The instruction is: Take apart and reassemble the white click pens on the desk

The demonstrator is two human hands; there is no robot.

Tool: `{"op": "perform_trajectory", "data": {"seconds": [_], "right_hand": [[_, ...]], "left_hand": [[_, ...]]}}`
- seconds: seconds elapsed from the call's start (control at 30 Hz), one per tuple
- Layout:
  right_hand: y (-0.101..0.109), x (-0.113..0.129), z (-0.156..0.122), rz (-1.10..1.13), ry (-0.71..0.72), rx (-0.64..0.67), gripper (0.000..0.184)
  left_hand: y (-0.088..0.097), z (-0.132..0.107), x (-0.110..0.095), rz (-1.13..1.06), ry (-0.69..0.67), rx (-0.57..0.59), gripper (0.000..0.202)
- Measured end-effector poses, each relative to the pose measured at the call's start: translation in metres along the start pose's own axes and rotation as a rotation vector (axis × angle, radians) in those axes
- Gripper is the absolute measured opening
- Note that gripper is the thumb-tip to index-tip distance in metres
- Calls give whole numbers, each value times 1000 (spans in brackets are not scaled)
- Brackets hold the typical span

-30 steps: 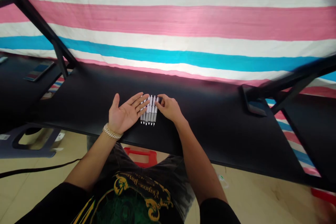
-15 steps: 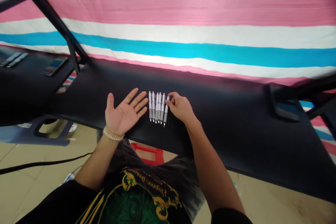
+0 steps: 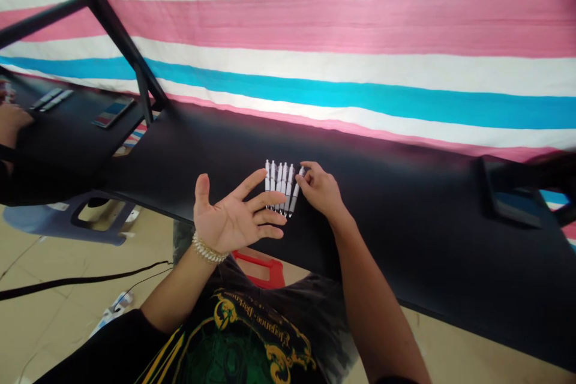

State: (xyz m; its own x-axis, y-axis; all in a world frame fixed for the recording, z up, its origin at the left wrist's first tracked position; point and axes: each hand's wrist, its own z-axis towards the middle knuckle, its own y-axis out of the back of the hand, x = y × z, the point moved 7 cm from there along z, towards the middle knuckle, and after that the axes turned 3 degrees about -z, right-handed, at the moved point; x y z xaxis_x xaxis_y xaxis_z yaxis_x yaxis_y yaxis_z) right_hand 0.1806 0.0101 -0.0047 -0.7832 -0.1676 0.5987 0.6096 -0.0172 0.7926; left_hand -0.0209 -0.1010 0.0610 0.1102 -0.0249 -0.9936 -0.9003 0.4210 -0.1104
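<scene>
at the middle of the black table [image 3: 216, 147], we find a row of white-and-grey pens [image 3: 279, 177], laid side by side, tips toward the near edge; at the right end of the row, we see the rightmost pen [image 3: 295, 196] tilted, its far part pinched between the thumb and fingers of our right hand [image 3: 321, 191]; our left hand [image 3: 231, 221] is spread open, palm up, gripping nothing; its fingers partly cover the row, and we cannot tell whether they touch it; on the far side, we note a striped cloth [image 3: 342, 24].
</scene>
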Motion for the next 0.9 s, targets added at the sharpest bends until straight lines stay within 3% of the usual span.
{"op": "perform_trajectory", "data": {"seconds": [0.3,0.43,0.53,0.73,0.9], "right_hand": [[1,3,-2,-19,-8,-4,35],[1,2,-2,-20,-5,-14,36],[1,1,-2,0,-6,-17,39],[1,3,-3,7,17,-8,43],[0,4,-4,-4,8,-20,40]], "left_hand": [[-2,1,-2,-39,-12,34,96],[2,6,-3,-14,-116,-29,68],[10,14,-2,263,-237,-92,52],[1,36,36,868,-296,117,97],[-10,55,57,1076,-332,204,95]]}}
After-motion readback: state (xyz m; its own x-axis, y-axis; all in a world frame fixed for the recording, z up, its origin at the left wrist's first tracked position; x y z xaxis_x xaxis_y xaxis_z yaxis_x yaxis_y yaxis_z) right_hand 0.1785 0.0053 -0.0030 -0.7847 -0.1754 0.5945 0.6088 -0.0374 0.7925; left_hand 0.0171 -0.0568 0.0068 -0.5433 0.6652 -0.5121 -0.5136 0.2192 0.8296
